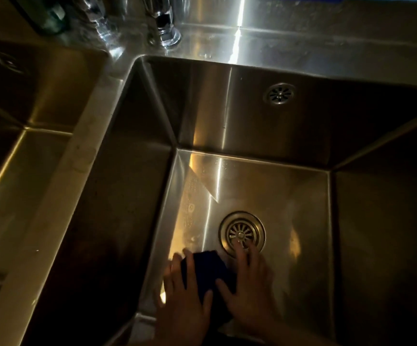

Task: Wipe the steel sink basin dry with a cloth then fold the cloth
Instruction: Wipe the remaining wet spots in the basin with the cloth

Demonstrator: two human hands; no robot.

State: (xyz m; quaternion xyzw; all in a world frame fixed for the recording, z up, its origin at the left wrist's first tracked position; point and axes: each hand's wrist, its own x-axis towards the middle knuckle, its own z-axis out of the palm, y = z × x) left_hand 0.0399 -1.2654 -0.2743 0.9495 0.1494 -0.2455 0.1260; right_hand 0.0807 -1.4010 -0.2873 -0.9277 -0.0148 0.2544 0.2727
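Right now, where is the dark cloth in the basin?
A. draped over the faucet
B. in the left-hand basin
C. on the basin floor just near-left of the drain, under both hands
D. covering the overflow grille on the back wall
C: the dark cloth lies on the basin floor beside the drain, with the left hand and right hand pressing on it.

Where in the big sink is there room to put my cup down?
The basin floor is bare behind the drain, up to the back wall, and to its right, up to the right wall. The near-left corner is crowded: the left hand and right hand press the dark cloth there.
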